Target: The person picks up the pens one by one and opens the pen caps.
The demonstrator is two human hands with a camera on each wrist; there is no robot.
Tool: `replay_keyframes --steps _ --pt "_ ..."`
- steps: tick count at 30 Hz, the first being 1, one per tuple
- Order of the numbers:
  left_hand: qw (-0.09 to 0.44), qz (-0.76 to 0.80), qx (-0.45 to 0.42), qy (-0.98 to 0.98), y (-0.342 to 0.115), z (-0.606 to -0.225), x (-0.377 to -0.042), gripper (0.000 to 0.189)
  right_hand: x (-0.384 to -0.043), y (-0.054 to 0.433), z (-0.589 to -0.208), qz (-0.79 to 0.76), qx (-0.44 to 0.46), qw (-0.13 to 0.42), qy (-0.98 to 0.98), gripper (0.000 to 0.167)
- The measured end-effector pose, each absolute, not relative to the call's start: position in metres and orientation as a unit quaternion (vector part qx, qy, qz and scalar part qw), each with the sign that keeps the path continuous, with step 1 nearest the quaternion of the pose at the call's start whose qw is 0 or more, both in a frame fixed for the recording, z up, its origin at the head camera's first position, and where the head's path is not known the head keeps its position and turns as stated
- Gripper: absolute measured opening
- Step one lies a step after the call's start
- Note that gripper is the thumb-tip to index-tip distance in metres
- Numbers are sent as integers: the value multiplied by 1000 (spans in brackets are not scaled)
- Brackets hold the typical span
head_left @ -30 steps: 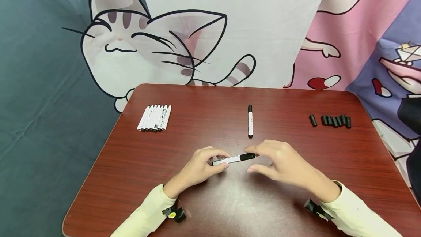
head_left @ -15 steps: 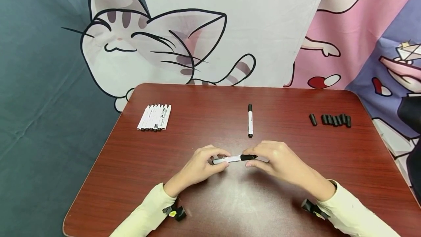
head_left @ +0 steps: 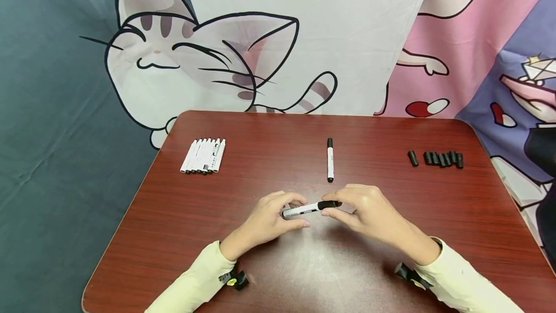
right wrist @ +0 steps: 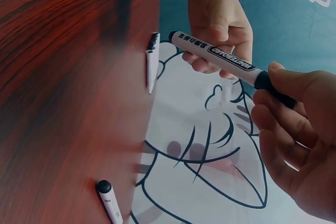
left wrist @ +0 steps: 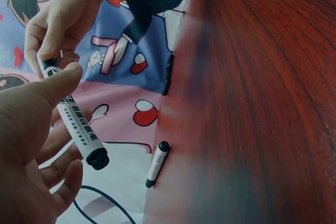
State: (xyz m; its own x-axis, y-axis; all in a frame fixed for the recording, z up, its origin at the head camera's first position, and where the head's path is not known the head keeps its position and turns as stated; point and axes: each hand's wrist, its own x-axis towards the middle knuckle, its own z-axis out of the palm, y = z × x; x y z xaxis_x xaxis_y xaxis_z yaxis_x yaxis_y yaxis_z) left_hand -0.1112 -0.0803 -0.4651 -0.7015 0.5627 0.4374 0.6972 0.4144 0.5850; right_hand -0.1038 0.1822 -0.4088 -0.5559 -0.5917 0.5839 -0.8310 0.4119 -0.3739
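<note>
A whiteboard marker [head_left: 300, 210], white with a black cap and black end, is held level above the table. My right hand [head_left: 373, 211] pinches it by the cap between thumb and fingers, as the right wrist view shows of the marker [right wrist: 223, 57]. My left hand [head_left: 267, 219] is around the other end, with thumb and fingers spread apart from the barrel. In the left wrist view the thumb [left wrist: 60, 85] overlaps the marker near its cap, and the marker's black end is free. Beyond the hands lies a second, capped marker [head_left: 330, 161].
Several white markers without caps [head_left: 203, 156] lie side by side at the table's back left. Several loose black caps [head_left: 443, 159] lie in a row at the back right, with one cap [head_left: 412, 158] slightly apart. The brown table [head_left: 173, 235] meets a printed cloth behind.
My right fingers have come down onto the cap and now pinch it. My left thumb and fingers have spread off the barrel they were holding. The things on the table have not moved.
</note>
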Motion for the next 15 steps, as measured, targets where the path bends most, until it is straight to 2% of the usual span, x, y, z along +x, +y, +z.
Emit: replay_keyframes --steps 5,9,15 --pt "112 -391 -383 -829 -79 -465 -113 41 -104 181 -409 334 433 196 -814 21" --pt "109 -400 -387 -824 -78 -465 -114 42 -104 180 -409 338 432 198 -813 20" --pt "109 -423 -395 -808 -78 -465 -115 33 -103 179 -410 341 433 194 -812 17"
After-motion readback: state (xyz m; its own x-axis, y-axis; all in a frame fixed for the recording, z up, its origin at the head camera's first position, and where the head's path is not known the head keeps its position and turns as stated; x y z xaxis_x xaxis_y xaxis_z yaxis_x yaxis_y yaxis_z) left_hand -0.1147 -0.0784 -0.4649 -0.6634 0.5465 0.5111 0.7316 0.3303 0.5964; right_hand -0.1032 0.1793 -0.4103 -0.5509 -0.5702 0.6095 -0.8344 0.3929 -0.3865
